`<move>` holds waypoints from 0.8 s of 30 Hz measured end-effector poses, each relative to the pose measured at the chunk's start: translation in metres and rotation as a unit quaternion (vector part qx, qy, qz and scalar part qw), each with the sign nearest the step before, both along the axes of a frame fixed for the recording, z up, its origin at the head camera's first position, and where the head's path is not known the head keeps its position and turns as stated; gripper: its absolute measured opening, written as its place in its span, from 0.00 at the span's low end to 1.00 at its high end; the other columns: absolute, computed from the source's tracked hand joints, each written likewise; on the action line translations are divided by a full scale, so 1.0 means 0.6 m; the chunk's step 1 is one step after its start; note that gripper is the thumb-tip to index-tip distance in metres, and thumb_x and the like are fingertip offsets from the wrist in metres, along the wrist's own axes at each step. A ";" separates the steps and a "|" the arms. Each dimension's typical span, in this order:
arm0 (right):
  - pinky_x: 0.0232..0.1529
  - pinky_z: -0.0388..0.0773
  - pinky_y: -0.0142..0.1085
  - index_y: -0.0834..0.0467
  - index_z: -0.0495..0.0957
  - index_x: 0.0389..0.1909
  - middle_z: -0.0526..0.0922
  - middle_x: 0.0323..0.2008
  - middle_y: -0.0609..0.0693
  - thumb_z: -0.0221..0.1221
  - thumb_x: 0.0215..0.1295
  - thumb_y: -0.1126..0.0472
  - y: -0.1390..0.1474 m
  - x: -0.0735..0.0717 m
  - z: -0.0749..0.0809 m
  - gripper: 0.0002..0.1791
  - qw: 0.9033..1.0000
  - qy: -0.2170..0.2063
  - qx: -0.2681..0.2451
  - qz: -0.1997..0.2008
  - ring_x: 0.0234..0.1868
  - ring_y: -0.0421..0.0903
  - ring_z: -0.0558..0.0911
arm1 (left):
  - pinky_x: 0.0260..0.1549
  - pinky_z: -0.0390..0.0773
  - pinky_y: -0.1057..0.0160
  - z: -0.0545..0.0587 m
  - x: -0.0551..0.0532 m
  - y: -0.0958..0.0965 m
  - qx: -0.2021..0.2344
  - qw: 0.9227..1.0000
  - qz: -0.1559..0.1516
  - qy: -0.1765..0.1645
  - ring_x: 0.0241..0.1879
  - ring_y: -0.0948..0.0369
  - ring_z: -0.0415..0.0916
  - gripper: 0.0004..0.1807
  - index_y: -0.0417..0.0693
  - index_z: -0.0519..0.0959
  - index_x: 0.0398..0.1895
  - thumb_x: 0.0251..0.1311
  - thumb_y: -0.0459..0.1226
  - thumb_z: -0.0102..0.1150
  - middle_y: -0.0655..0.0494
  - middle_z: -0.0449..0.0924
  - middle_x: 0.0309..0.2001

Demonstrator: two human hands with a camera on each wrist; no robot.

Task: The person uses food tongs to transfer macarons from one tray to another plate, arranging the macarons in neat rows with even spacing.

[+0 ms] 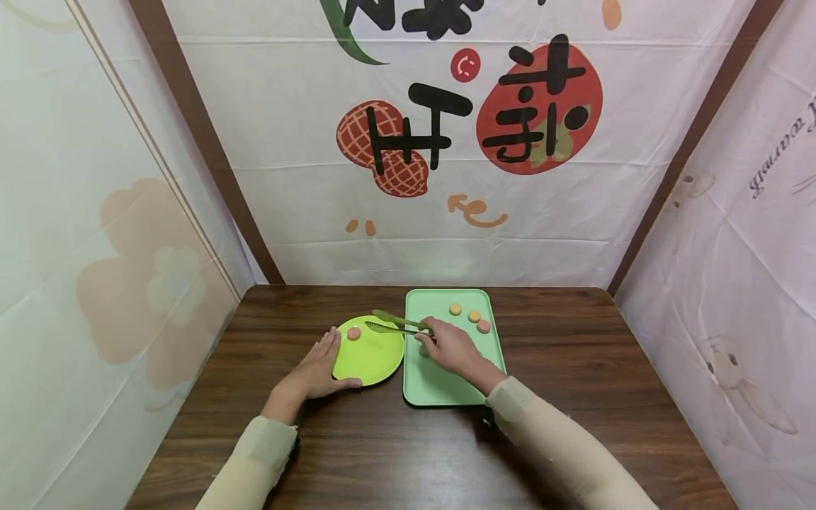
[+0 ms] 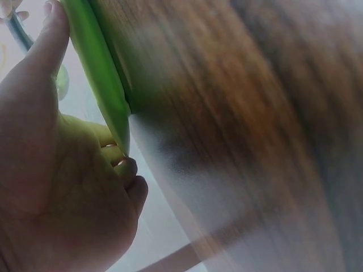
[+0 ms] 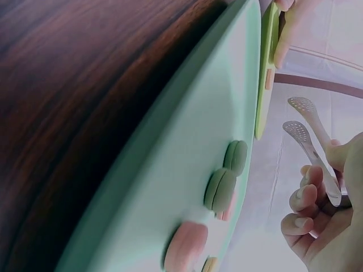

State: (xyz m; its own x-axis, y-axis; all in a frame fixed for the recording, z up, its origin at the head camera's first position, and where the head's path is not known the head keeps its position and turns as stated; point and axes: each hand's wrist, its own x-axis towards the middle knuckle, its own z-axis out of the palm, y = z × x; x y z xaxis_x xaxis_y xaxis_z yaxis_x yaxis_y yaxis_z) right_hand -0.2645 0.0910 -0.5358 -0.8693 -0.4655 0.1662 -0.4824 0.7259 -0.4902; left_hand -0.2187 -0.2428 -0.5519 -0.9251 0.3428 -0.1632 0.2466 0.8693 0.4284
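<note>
My right hand [image 1: 454,347] holds a pair of tongs [image 1: 397,329], whose perforated tips are apart over the lime-green plate [image 1: 376,365]. Nothing shows between the tips in the right wrist view. A pink macaron [image 1: 353,333] lies near the plate's far left rim. Along that rim rests my left hand [image 1: 316,370], fingers extended and thumb at the near edge. Beneath my right forearm is a mint-green tray [image 1: 440,389]. It bears yellow macarons [image 1: 455,309] and a pink macaron [image 1: 484,326]; green macarons [image 3: 220,191] show in the right wrist view, hidden by my hand in the head view.
Plate and tray stand side by side on a dark wooden table [image 1: 548,333]. A printed white cloth [image 1: 287,177] hangs behind the table, with more cloth on both sides.
</note>
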 end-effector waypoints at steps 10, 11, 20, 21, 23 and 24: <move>0.27 0.77 0.36 0.57 0.82 0.61 0.89 0.42 0.46 0.56 0.84 0.48 0.031 0.006 0.002 0.19 1.000 0.006 -0.016 -0.004 0.28 0.37 0.79 | 0.82 0.48 0.37 -0.006 -0.002 -0.003 -0.006 1.000 -0.009 0.006 0.85 0.35 0.39 0.72 0.24 0.43 0.84 0.61 0.68 0.69 0.27 0.36 0.85; 0.28 0.78 0.36 0.57 0.82 0.61 0.89 0.42 0.46 0.56 0.84 0.48 0.034 0.006 0.002 0.19 1.000 0.007 -0.018 -0.005 0.29 0.37 0.80 | 0.82 0.48 0.37 -0.006 -0.003 -0.003 -0.008 1.000 -0.008 0.004 0.85 0.36 0.39 0.72 0.24 0.43 0.84 0.61 0.69 0.69 0.28 0.36 0.85; 0.32 0.81 0.39 0.55 0.82 0.61 0.90 0.45 0.48 0.57 0.84 0.49 0.061 0.008 0.001 0.17 0.999 -0.001 -0.027 -0.028 0.38 0.41 0.86 | 0.83 0.46 0.38 -0.009 -0.002 -0.003 -0.005 1.000 0.001 -0.002 0.85 0.36 0.37 0.72 0.26 0.41 0.85 0.62 0.68 0.68 0.30 0.34 0.86; 0.31 0.80 0.38 0.55 0.82 0.61 0.90 0.45 0.48 0.57 0.84 0.49 0.064 0.008 0.000 0.17 0.999 0.002 -0.027 -0.029 0.35 0.40 0.85 | 0.83 0.46 0.38 -0.009 -0.003 -0.003 -0.006 1.000 0.002 -0.001 0.85 0.36 0.37 0.72 0.26 0.41 0.85 0.62 0.68 0.68 0.30 0.34 0.86; 0.30 0.79 0.38 0.56 0.82 0.62 0.90 0.44 0.48 0.56 0.85 0.50 0.072 0.008 -0.002 0.18 0.999 0.011 -0.028 -0.029 0.32 0.39 0.83 | 0.83 0.46 0.37 -0.010 -0.003 -0.004 -0.006 1.000 0.002 0.001 0.85 0.36 0.37 0.72 0.26 0.42 0.85 0.62 0.68 0.68 0.30 0.34 0.86; 0.30 0.79 0.39 0.57 0.82 0.62 0.90 0.44 0.49 0.57 0.84 0.50 0.076 0.009 -0.003 0.18 0.999 0.017 -0.030 -0.027 0.30 0.39 0.82 | 0.83 0.46 0.37 -0.010 -0.004 -0.004 -0.007 1.000 0.003 0.001 0.85 0.36 0.37 0.72 0.26 0.41 0.85 0.62 0.68 0.68 0.30 0.34 0.86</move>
